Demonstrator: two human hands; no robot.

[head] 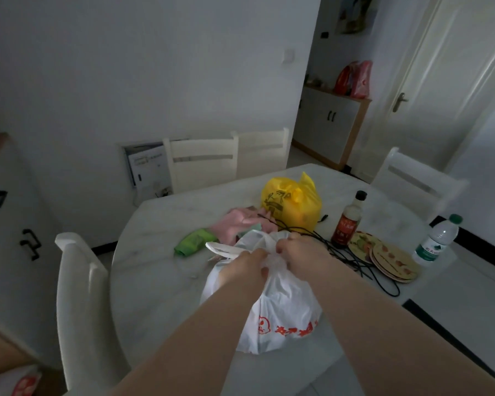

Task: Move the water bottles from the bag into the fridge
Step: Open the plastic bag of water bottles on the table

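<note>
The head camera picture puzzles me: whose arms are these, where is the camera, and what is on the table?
No machine here: a person wears a camera on the head, looking down at their own arms. Both hands, left and right, grip the knotted top of a white plastic bag on the round table. Behind it lie a yellow bag, pink and green gloves and a black cord. To the right stand a dark sauce bottle, some coasters and one water bottle.

Round white table (160, 224), white bag (280, 315), yellow bag (295, 207), sauce bottle (349, 221), water bottle (437, 241)
</note>
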